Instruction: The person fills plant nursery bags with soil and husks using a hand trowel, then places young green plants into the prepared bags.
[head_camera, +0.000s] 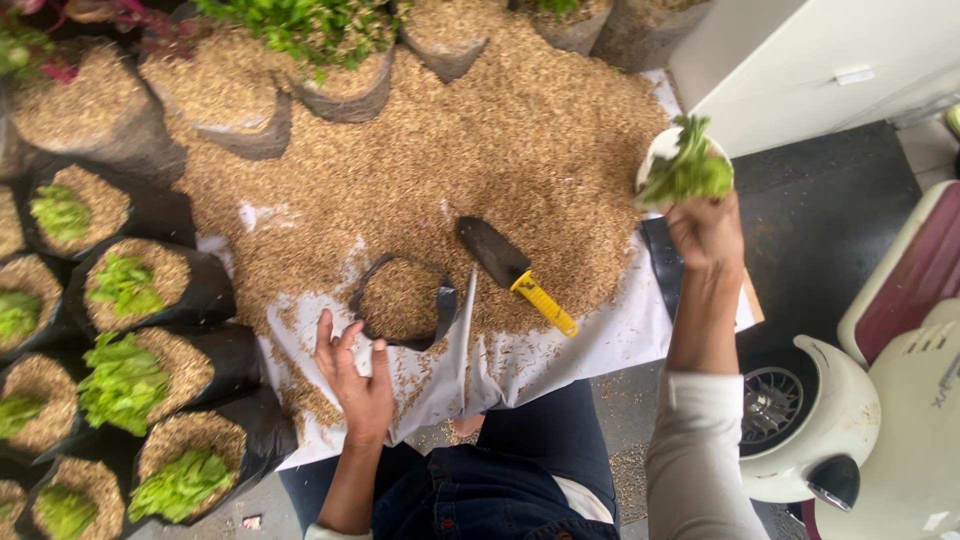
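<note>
Spread over a white sheet (600, 340) on the floor lay a broad heap of tan rice husk (480, 140), ringed by black plastic grow bags of leafy green seedlings (150, 290). One small black grow bag filled with husk (402, 300) stood at the heap's near edge. The left hand (355, 385) rested flat beside it, fingers spread, gripping nothing. The right hand (706, 232) was closed around a leafy green seedling (690, 170), raised above a white bowl (662, 150). A dark metal trowel with a yellow handle (515, 272) lay between the hands, untouched.
</note>
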